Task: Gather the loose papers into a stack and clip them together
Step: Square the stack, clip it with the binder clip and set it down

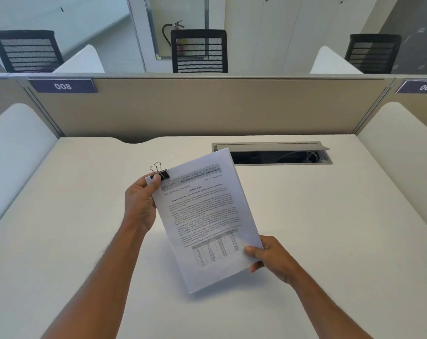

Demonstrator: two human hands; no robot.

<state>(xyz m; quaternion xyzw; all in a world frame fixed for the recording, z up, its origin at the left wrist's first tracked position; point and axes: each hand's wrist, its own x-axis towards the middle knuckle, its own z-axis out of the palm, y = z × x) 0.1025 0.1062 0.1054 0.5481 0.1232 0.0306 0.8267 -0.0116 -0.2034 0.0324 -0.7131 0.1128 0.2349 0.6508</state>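
Note:
A stack of printed white papers [207,216] is held tilted above the white desk [329,216], its top edge pointing away and to the right. A black binder clip [162,173] with silver wire handles sits on the stack's top left corner. My left hand [140,206] pinches that corner just below the clip, thumb on the front sheet. My right hand [268,255] grips the stack's lower right edge, thumb on top and fingers underneath.
An open cable tray [281,155] with wires is recessed in the desk behind the papers. A beige partition [207,106] labelled 008 closes the back, with white side dividers [16,155] left and right. Black chairs stand beyond.

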